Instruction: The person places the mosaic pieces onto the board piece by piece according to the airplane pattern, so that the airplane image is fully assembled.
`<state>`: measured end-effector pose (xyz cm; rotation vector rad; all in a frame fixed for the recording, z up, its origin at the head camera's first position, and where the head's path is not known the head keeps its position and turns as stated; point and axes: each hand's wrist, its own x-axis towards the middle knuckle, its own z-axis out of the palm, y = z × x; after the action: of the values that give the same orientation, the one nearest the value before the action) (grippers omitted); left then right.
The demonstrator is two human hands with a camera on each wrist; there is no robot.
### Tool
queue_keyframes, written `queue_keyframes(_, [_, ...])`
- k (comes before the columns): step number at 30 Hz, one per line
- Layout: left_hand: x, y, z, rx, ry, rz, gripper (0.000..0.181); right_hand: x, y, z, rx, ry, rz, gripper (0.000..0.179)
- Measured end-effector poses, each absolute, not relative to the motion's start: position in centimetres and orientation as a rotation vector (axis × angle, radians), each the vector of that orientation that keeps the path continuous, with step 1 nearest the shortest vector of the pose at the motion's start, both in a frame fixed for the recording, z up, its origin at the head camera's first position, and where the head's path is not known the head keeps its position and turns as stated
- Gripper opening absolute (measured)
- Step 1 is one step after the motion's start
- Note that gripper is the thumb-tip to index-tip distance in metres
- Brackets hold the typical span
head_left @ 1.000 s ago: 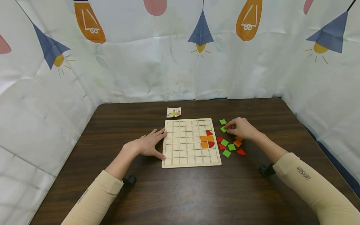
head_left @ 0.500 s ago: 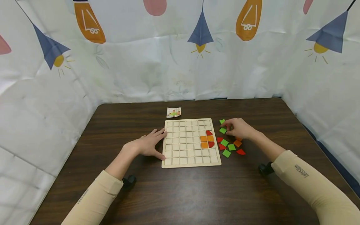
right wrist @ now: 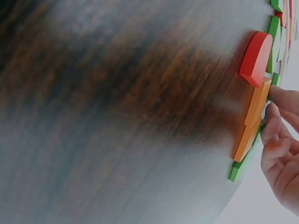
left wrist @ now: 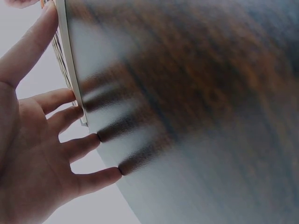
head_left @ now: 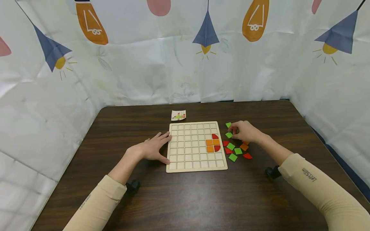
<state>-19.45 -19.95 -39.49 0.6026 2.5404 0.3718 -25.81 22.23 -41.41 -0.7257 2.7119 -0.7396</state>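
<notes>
Dk-brown wood-grain table [head_left: 185,199]. Pale wooden grid board [head_left: 189,149] mid-table. L hand [head_left: 154,147]: fingers spread, thumb + some fingertips touching board's left edge. R hand [head_left: 246,131]: fingers bent, fingertips at flat green square tile [head_left: 229,135], just right of board; can't tell if pinched. Tile prob. light, stiff, sl. slippery, not fragile; best hold = opp. edges, thumb vs. finger.

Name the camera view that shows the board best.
The head view: nearly the whole board shows from above, with the left hand at one edge. The left wrist view shows only part of it, nearly edge-on. In the right wrist view I cannot pick it out for certain.
</notes>
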Motion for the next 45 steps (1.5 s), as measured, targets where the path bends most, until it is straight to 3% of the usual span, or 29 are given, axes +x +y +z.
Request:
queue_keyframes(30, [-19.4, -19.8, -39.3, 0.605, 2.540, 0.369, 0.110, -25.6, 21.0, -40.5, -0.789, 2.750, -0.647, 0.023])
queue_keyframes(45, [-19.4, -20.0, -39.5, 0.610, 2.534, 0.380, 0.110, -24.8, 19.9, -40.2, -0.846, 2.739, -0.855, 0.021])
